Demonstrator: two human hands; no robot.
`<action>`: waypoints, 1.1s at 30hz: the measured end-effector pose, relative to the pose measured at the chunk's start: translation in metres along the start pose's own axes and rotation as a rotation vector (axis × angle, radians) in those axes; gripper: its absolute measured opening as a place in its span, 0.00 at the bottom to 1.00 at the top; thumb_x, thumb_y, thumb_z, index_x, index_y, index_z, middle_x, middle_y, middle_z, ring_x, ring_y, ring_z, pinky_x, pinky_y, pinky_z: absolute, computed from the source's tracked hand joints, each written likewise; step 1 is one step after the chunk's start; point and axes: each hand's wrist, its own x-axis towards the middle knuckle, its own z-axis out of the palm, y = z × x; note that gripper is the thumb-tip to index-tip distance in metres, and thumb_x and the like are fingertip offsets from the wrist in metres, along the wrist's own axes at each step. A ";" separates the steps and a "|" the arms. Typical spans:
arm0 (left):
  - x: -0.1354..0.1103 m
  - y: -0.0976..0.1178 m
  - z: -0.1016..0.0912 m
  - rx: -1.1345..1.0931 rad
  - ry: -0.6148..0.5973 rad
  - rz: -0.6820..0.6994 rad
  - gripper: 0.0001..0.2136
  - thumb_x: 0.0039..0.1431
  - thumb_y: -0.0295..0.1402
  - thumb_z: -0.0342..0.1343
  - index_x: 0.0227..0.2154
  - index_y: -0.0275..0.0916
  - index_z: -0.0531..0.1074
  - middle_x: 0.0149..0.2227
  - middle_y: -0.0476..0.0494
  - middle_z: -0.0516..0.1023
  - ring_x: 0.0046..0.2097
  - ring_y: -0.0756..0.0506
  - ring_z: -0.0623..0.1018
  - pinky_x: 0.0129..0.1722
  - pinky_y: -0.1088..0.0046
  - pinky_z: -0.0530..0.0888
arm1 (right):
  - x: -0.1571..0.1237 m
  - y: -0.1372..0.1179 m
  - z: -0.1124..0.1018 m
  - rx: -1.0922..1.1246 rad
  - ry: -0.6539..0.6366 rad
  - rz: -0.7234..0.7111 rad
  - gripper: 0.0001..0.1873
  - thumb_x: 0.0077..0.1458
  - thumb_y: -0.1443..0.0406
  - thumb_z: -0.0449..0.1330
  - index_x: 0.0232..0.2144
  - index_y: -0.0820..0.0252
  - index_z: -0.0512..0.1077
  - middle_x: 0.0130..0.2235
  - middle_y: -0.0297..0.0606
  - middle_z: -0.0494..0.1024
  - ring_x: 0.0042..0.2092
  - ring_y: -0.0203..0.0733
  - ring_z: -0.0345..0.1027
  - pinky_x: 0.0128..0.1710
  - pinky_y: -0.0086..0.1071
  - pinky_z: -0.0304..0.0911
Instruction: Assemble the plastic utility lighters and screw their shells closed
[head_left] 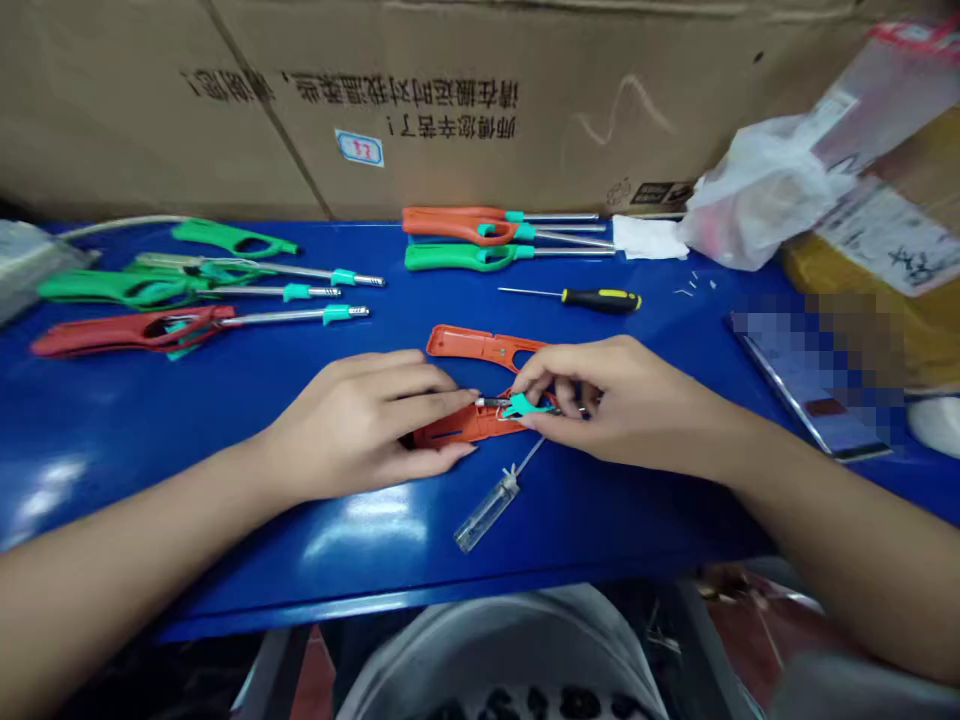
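An orange lighter shell half (459, 430) lies open side up on the blue table, with my left hand (360, 425) closed around its left end. My left fingertips touch a small dark cylindrical part by the shell. My right hand (622, 400) pinches a teal trigger (525, 405) over the shell's right part; the other fingers curl and hide some of it. Below hangs off a thin tube a clear fuel tank (486, 513), resting on the table. Just behind my hands is the matching orange shell half (469, 343).
Orange (450, 222) and green (450, 257) lighters lie at the back, more at left, including a red one (135, 330). A screwdriver (600, 299), tiny loose parts (694, 282), a phone (806, 390) and a plastic bag (765, 190) are rightward. A cardboard box (450, 170) stands behind.
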 end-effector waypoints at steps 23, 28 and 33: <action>0.001 0.002 0.009 -0.119 -0.023 -0.157 0.15 0.69 0.38 0.61 0.51 0.33 0.81 0.43 0.38 0.82 0.41 0.43 0.81 0.40 0.68 0.78 | 0.002 0.016 0.013 -0.009 0.132 -0.082 0.07 0.58 0.67 0.68 0.40 0.63 0.82 0.20 0.22 0.64 0.21 0.27 0.56 0.24 0.25 0.55; 0.001 0.002 0.009 -0.115 -0.016 -0.153 0.14 0.69 0.38 0.61 0.51 0.34 0.81 0.43 0.38 0.82 0.41 0.43 0.81 0.41 0.68 0.78 | 0.002 0.015 0.014 -0.015 0.157 -0.079 0.07 0.58 0.68 0.68 0.40 0.63 0.82 0.20 0.21 0.62 0.20 0.26 0.54 0.24 0.25 0.54; 0.001 0.003 0.010 -0.130 -0.020 -0.171 0.13 0.69 0.37 0.62 0.50 0.34 0.81 0.43 0.39 0.82 0.42 0.43 0.81 0.41 0.68 0.78 | 0.002 0.015 0.015 0.009 0.161 -0.101 0.08 0.58 0.69 0.68 0.42 0.63 0.81 0.24 0.24 0.68 0.22 0.25 0.54 0.24 0.25 0.54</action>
